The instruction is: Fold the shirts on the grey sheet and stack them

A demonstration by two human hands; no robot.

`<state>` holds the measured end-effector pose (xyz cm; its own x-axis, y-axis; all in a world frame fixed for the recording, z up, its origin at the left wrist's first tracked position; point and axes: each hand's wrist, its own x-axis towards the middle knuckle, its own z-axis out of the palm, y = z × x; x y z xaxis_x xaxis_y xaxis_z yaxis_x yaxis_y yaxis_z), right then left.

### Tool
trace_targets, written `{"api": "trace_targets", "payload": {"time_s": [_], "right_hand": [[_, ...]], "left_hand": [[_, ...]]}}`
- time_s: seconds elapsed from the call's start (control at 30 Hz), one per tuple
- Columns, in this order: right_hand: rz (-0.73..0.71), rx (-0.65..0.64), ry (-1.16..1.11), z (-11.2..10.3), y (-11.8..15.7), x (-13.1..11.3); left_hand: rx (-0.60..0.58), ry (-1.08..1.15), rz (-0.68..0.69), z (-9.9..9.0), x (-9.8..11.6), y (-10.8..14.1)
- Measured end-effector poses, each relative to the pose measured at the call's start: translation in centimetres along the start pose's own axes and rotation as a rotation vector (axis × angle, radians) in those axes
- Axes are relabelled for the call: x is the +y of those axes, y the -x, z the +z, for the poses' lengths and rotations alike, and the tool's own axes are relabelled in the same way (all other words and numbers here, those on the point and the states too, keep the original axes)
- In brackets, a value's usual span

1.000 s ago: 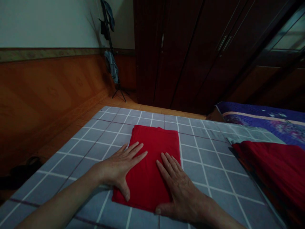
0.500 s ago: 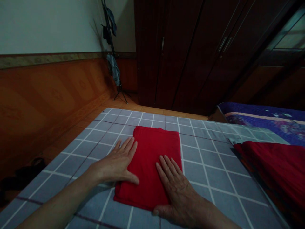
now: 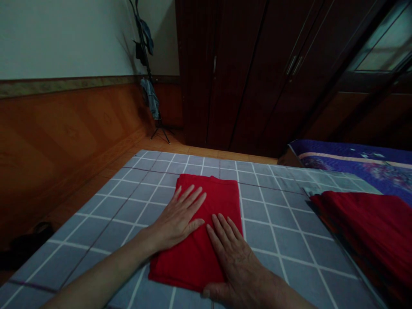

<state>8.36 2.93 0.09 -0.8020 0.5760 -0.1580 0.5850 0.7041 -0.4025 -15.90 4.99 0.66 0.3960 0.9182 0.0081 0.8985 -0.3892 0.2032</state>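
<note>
while left hand [image 3: 176,221] and right hand [image 3: 236,255], spread flat, partly hide the red cloth [image 3: 195,257], a red pile [image 3: 373,227] is cropped.

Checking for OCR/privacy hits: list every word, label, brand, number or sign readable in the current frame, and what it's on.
None readable.
Center cloth: plain red, no print showing.
Right pile: no label showing.
Sheet: grid lines only.
Purple bedding: pattern, no lettering I can make out.
Rack clothes: too small and dark to tell.
</note>
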Motion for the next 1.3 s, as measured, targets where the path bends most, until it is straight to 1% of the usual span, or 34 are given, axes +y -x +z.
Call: {"api": "trace_targets", "payload": {"time_s": [0.03, 0.1, 0.17, 0.23, 0.3, 0.37, 0.43, 0.57, 0.63, 0.77, 0.83, 0.9, 0.97, 1.13, 1.2, 1.3], "right_hand": [[0.011, -0.018, -0.001, -0.2, 0.0, -0.1], [0.023, -0.042, -0.003, -0.5, 0.0, -0.3], [0.018, -0.039, -0.003, -0.6, 0.0, -0.3], [0.005, -0.015, -0.001, -0.5, 0.1, -0.2], [-0.011, 0.021, 0.004, -0.3, 0.2, 0.1], [-0.044, 0.064, 0.011, 0.0, 0.3, 0.3], [-0.079, 0.114, 0.021, 0.2, 0.3, 0.6], [-0.126, 0.185, 0.043, 0.9, 0.3, 1.5], [-0.144, 0.192, 0.047, 1.3, 0.2, 1.9], [-0.137, 0.170, 0.029, 1.6, 0.0, 2.4], [-0.128, 0.164, 0.010, 1.5, 0.2, 2.3], [-0.125, 0.163, -0.009, 1.4, 0.4, 2.1], [-0.111, 0.167, -0.024, 1.3, 0.6, 1.8], [-0.049, 0.147, -0.035, 1.1, 0.7, 1.1], [-0.053, 0.138, -0.025, 0.8, 0.6, 0.9], [-0.051, 0.132, -0.022, 0.2, 0.7, 0.4]], "left_hand": [[-0.013, 0.009, -0.015, 0.4, -0.1, -0.3], [-0.014, 0.016, -0.126, 1.1, -0.9, -0.7], [0.058, 0.008, -0.227, 1.7, -2.0, -1.0], [0.110, 0.010, -0.228, 2.0, -2.9, -1.1], [0.099, 0.025, -0.209, 2.1, -3.3, -1.2], [0.087, 0.037, -0.241, 2.3, -3.4, -1.3], [0.106, 0.037, -0.277, 2.4, -3.4, -1.4], [0.147, 0.049, -0.265, 3.0, -3.5, -1.2], [0.209, 0.059, -0.276, 3.4, -3.7, -1.0], [0.371, 0.098, -0.281, 3.9, -3.8, -0.9], [0.447, 0.124, -0.296, 3.8, -3.8, -1.0], [0.492, 0.140, -0.328, 3.4, -3.5, -1.1], [0.482, 0.140, -0.364, 2.8, -3.0, -0.9], [0.336, 0.183, -0.454, 1.3, -0.5, 1.3], [0.288, 0.203, -0.509, 1.1, 0.5, 2.4], [0.244, 0.244, -0.610, 1.2, 1.5, 4.0]]}}
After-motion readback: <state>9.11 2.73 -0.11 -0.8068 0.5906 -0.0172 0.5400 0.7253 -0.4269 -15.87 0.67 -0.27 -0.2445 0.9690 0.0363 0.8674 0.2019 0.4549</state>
